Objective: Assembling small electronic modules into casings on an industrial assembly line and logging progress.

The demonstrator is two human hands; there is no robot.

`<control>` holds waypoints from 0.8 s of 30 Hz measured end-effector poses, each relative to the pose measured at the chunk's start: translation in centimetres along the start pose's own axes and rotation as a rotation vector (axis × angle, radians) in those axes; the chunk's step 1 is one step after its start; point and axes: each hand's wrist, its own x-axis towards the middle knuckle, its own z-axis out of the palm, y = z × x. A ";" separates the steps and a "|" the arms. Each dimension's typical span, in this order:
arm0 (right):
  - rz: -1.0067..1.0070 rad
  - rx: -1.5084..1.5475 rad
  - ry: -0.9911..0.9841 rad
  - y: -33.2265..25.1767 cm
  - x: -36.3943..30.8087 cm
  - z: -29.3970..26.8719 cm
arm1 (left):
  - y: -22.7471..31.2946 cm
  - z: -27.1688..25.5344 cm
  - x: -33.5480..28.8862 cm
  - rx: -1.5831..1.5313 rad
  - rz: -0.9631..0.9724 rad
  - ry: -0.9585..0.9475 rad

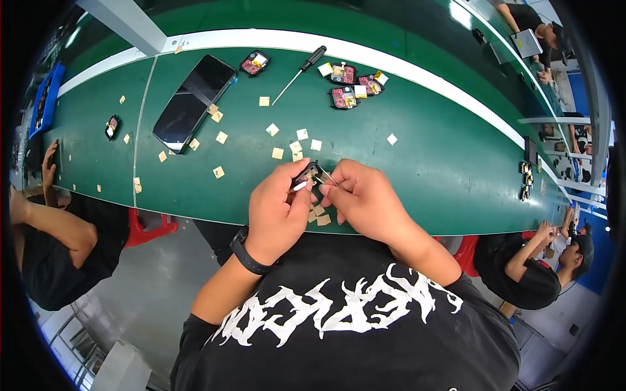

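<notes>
My left hand (277, 202), with a black watch on its wrist, is closed around a small black device housing (302, 176) at the table's near edge. Part of a reddish circuit board and a white piece show inside it. My right hand (366, 199) pinches thin metal tweezers (334, 181), whose tips reach the housing; fingers hide part of them. Small square beige pads (323, 220) lie below my hands, and more pads (278, 153) are scattered just beyond.
A large black phone-like slab (195, 101) lies at left, a screwdriver (301, 72) farther back. Several opened housings with red boards (343, 97) sit at the back, one housing (112, 127) far left. Co-workers sit on both sides; a blue tray (47, 101) stands at far left.
</notes>
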 end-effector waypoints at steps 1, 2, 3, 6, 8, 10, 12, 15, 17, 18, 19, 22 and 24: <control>0.008 -0.003 0.004 0.0 0.0 -0.1 | -0.1 0.1 0.0 0.037 0.037 0.006; 0.008 -0.005 0.006 0.2 0.0 -0.1 | -0.2 0.1 -0.1 0.074 0.075 0.012; -0.012 -0.051 0.021 0.7 0.1 -0.1 | -0.3 0.1 -0.1 0.071 0.076 0.012; -0.028 -0.088 0.022 0.8 0.2 -0.1 | -0.5 -0.1 -0.2 0.165 0.155 -0.009; -0.026 -0.078 0.009 0.8 0.2 0.0 | -0.3 0.0 -0.2 0.157 0.164 0.003; -0.055 -0.101 0.034 1.2 0.2 0.0 | -0.3 0.0 -0.3 0.127 0.114 -0.003; -0.087 -0.130 0.047 1.2 0.1 0.1 | -0.1 -0.1 -0.3 0.102 0.061 -0.008; -0.118 -0.181 0.051 1.3 -0.1 -0.1 | 0.3 0.0 -0.2 0.020 -0.020 -0.009; -0.116 -0.206 0.041 1.3 -0.2 -0.2 | 0.3 0.2 -0.3 0.016 -0.007 0.015; -0.104 -0.244 0.058 1.0 -0.2 -0.2 | 0.3 0.2 -0.4 0.016 -0.008 0.017; -0.093 -0.282 0.076 0.8 -0.3 -0.2 | 0.3 0.2 -0.3 0.078 0.040 0.017; -0.192 -0.358 0.125 0.4 -0.4 -0.1 | -0.5 0.0 -0.4 0.207 0.128 0.001; -0.208 -0.376 0.135 0.4 -0.3 0.0 | -1.1 -0.2 -0.3 0.277 0.168 -0.013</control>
